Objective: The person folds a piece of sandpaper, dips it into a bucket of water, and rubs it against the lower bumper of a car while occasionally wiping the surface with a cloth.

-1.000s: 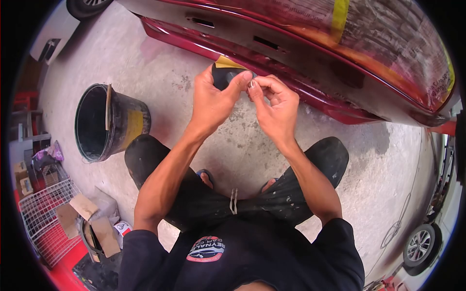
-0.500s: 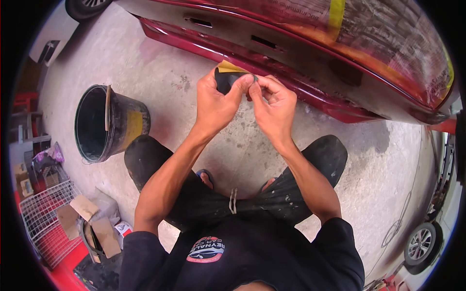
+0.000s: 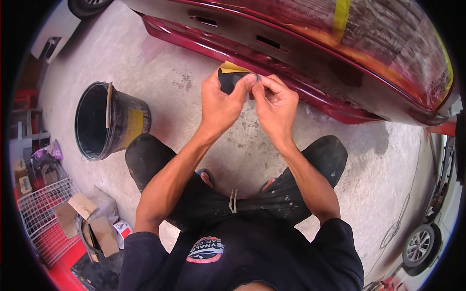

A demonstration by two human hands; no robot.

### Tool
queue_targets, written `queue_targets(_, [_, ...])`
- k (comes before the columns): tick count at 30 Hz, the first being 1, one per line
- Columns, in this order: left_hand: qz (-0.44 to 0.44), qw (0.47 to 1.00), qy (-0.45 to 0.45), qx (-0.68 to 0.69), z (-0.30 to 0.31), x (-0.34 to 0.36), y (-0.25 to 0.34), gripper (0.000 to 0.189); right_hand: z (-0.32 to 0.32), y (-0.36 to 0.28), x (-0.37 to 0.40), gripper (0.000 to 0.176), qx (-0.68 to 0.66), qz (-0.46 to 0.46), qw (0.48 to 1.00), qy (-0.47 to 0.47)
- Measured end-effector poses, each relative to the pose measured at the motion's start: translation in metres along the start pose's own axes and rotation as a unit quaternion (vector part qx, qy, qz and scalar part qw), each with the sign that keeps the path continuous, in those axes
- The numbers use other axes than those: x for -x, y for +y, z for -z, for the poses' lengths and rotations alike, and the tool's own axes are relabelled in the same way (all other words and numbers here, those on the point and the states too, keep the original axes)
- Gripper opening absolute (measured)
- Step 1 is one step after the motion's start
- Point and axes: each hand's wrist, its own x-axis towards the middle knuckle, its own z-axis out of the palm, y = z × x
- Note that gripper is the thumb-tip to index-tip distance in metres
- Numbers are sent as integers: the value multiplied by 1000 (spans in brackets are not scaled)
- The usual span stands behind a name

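Note:
In front of the maroon car panel point(image 3: 310, 85), both my hands hold a sheet of sandpaper point(image 3: 233, 81), dark on one face and yellow on the other, curled or folded. My left hand point(image 3: 221, 99) is closed around its left part, with the thumb pressing on the dark face. At the right end of the sheet, my right hand point(image 3: 276, 104) pinches with thumb and fingertips, close against my left thumb. Fingers cover that right corner, so its fold is partly hidden.
A black bucket point(image 3: 138, 109) with a yellow label stands on the concrete floor to the left. Masking paper point(image 3: 383, 48) and yellow tape point(image 3: 341, 19) cover the car's window. At lower left are a white wire rack point(image 3: 46, 203) and cardboard pieces point(image 3: 104, 235). A car wheel point(image 3: 420, 245) is at far right.
Both hands and the sandpaper appear slightly further right, my left hand more than my right. The two-handed grip looks the same, and the view has shifted a little.

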Motion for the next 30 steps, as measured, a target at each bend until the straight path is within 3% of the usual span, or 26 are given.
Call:
queue_targets(26, [0, 999, 16, 37, -5, 10, 4, 9, -3, -13, 7, 17, -99, -90, 991, 6])
queue_targets(30, [-12, 999, 8, 34, -4, 8, 4, 10, -2, -11, 9, 19, -95, -68, 993, -3])
